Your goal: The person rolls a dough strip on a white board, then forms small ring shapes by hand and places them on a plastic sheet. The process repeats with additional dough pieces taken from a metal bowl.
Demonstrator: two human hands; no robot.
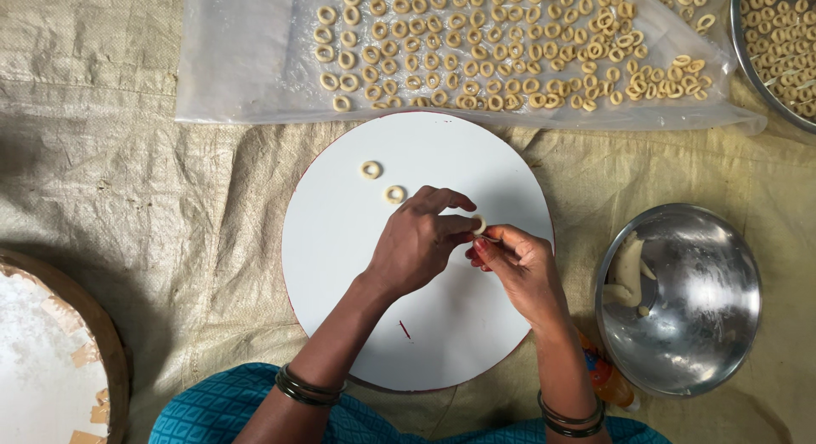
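Over the white round board [340, 265], the left hand [416, 244] and right hand [518, 270] meet, fingertips of both pinched shut on one small dough ring [478, 225] between them. Two finished rings [382, 181] lie up-left, nearer the left hand.

Soft, even daylight, sharp throughout; the steel bowl [680, 299] shows mild glare, and faint shadows fall beneath the arms.
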